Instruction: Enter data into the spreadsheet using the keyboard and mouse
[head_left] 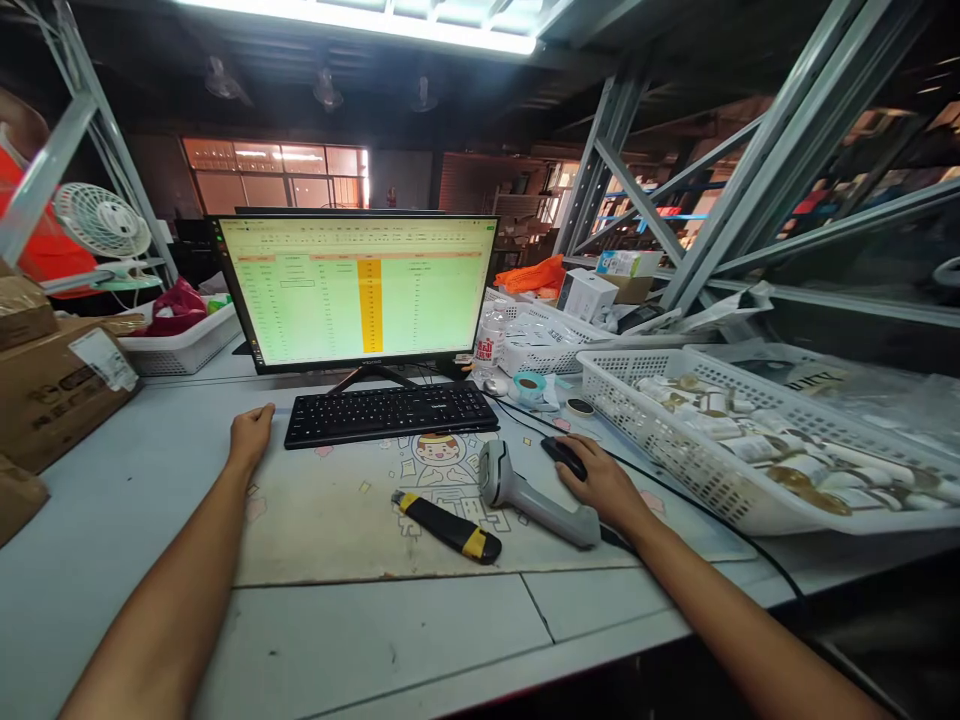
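My right hand [604, 487] rests over a black computer mouse [564, 457], its fingers wrapped on it. My left hand [251, 435] lies closed on the desk mat [315, 535], just left of the black keyboard [390, 412]; nothing shows in its fingers. Between my forearms, a grey barcode scanner [536, 500] lies on its side near the mouse. Left of the scanner is a black and yellow utility knife [448, 527]. Behind the keyboard stands a monitor [356, 290] showing a spreadsheet with one orange column.
On the right, a white plastic basket [675, 450] holds several small labelled items. A plastic bottle [489, 338] and a teal tape roll [529, 385] stand behind the mouse. Cardboard boxes [64, 390] and a small fan [103, 220] are at left. A cable crosses the right side.
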